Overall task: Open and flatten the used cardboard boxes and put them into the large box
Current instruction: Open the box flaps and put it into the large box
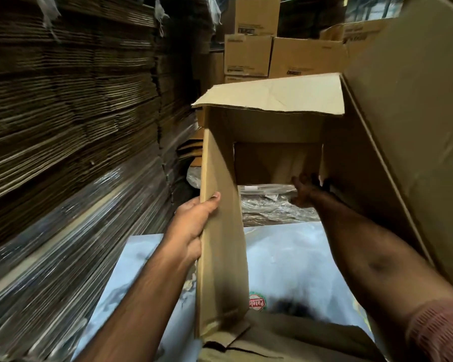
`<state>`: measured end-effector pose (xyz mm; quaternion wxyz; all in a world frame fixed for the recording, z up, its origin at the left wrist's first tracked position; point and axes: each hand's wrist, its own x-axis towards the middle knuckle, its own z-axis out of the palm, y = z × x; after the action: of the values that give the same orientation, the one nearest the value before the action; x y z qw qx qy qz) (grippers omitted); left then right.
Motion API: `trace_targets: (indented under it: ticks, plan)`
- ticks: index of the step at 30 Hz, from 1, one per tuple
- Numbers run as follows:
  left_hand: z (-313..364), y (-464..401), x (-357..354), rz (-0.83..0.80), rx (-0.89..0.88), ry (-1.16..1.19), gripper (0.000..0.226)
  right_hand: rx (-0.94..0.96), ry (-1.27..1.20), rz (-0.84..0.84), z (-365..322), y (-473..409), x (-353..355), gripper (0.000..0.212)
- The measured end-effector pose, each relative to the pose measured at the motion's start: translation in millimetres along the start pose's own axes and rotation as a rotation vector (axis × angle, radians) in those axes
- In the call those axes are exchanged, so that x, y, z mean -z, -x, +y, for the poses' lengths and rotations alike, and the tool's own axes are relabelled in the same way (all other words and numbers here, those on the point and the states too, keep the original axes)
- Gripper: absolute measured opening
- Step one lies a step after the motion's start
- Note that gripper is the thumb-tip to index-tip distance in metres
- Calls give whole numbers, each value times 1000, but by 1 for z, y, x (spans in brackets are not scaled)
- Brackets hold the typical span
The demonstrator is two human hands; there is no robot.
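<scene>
- Person is holding a brown corrugated cardboard box (246, 158) up in front of the chest, open end facing the camera; it is being worked on in the air, not in any larger container.
- Left hand (194, 220) is gripping the near left flap's edge, thumb over the inside face, fingers behind.
- Right hand (305, 190) is reaching deep inside toward the lower right corner; whether those fingers are pinching anything I cannot tell, the hand being in shadow.
- Progress, as I judge it: near flaps are standing open, but the walls are holding a square tube, so flattening and stowing remain.
- Board is looking matte, creased, its top flap torn-edged.
- Tall stack of flattened brown cardboard sheets (71, 105) is standing at left, lower part wrapped in glossy film.
- Sealed cartons (247, 54) are sitting behind.
</scene>
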<state>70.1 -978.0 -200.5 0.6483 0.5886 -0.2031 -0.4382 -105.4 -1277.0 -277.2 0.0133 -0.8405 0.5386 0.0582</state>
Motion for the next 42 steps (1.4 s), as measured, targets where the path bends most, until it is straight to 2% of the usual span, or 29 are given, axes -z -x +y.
trace_targets:
  ticks: [4, 9, 17, 21, 24, 27, 30, 33, 35, 37, 40, 42]
  plan:
    - [1, -3, -6, 2, 7, 33, 18, 38, -15, 50, 6, -12, 20, 83]
    - [2, -13, -22, 104, -49, 51, 18, 107, -60, 62, -19, -16, 31, 86]
    - [-7, -46, -47, 299, -75, 188, 10, 491, 5, 283, -86, 24, 42, 74]
    - [-10, -66, -54, 409, -88, 291, 32, 727, 103, 447, -108, 58, 62, 57]
    - [-3, -66, -57, 455, -95, 429, 52, 789, 263, 564, -120, 88, 83, 47]
    - [-5, -64, -53, 519, -38, 425, 53, 722, 358, 675, -123, 112, 97, 53]
    - [-16, -65, -44, 562, 9, 453, 45, 552, 294, 844, -122, 124, 108, 75]
    - [-37, -62, -35, 542, 74, 436, 39, 373, 208, 752, -122, 129, 119, 106]
    - [-52, -57, -29, 524, 128, 418, 34, 306, 141, 692, -127, 133, 124, 111]
    - [-62, -52, -22, 478, 168, 361, 26, 289, 72, 624, -134, 140, 126, 102]
    - [-85, -54, -8, 313, 239, 241, 46, 355, -26, 568, -145, 153, 118, 69]
    - [-104, -54, 7, 290, 278, 137, 49, 385, -16, 560, -152, 164, 104, 61]
